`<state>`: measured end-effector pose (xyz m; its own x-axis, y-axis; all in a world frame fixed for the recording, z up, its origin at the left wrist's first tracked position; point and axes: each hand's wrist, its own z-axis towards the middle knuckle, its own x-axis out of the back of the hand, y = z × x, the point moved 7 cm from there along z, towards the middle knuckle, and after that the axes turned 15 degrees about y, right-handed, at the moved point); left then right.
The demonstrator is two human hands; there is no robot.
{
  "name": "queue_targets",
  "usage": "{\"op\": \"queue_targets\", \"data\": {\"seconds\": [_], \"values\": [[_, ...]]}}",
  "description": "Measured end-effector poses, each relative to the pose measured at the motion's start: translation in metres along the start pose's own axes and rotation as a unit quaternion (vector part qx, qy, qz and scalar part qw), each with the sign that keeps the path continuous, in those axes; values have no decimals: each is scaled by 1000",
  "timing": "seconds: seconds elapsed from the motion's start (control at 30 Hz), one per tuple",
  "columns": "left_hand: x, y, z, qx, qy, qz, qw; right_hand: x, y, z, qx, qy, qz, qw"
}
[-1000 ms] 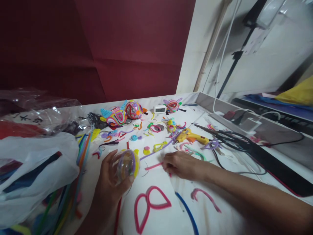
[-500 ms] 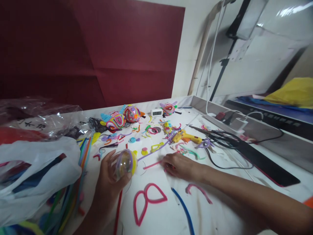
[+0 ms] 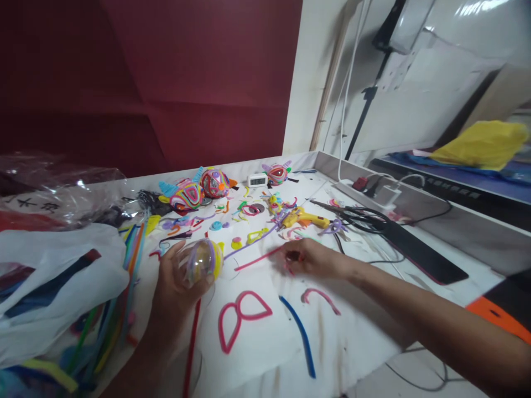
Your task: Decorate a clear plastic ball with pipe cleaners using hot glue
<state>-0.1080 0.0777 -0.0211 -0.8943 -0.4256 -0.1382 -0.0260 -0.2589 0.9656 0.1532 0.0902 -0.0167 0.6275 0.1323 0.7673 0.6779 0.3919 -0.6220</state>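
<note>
Left hand (image 3: 174, 284) grip clenched round clear ball (image 3: 199, 264), ball raised just above counter (image 3: 257, 342). Right hand (image 3: 313, 258) fingertips pinch end of pink stem (image 3: 257, 258) lying on counter. Pink double loop (image 3: 240, 315) and blue stem (image 3: 298, 337) near, in front. Glue gun (image 3: 305, 219) behind right hand. White bag (image 3: 58, 287) at left.

I see a glossy clear plastic ball (image 3: 199, 264) wrapped in fuzzy pipe cleaners, a matt fuzzy pink pipe cleaner (image 3: 258, 258), a smooth yellow plastic glue gun (image 3: 305, 219), crinkled shiny plastic bags (image 3: 58, 265) left, on a matt white desk (image 3: 257, 337).
</note>
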Motion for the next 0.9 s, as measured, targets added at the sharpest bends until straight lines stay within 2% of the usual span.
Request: {"op": "queue_targets", "data": {"seconds": [0.1, 0.23, 0.37, 0.53, 0.6, 0.7, 0.77, 0.83, 0.9], "values": [[-1, 3, -1, -1, -2, 3, 1000, 14, 12, -17, -24, -5, 34, 999], [-2, 5, -4, 3, 4, 4, 1000, 19, 18, -49, -45, -13, 32, 998], [-3, 5, -5, 9, 12, -6, 1000, 11, 15, -70, -38, 16, -24, 999], [-2, 4, -5, 8, 24, 6, 1000, -7, 6, -83, 11, 24, -122, 992], [-1, 5, -5, -2, 30, 5, 1000, -7, 8, -84, -3, 24, -103, 994], [2, 4, -5, -13, 43, -3, 999, 2, 11, -74, -67, 20, 63, 996], [2, 3, -5, -12, 41, -1, 999, 13, 9, -54, -78, 34, 156, 984], [2, 1, -4, -10, 38, 1, 999, 25, 6, -25, -66, 61, 182, 979], [3, 0, -3, -9, 43, -4, 999, 31, 7, 11, -68, 81, 164, 981]]}}
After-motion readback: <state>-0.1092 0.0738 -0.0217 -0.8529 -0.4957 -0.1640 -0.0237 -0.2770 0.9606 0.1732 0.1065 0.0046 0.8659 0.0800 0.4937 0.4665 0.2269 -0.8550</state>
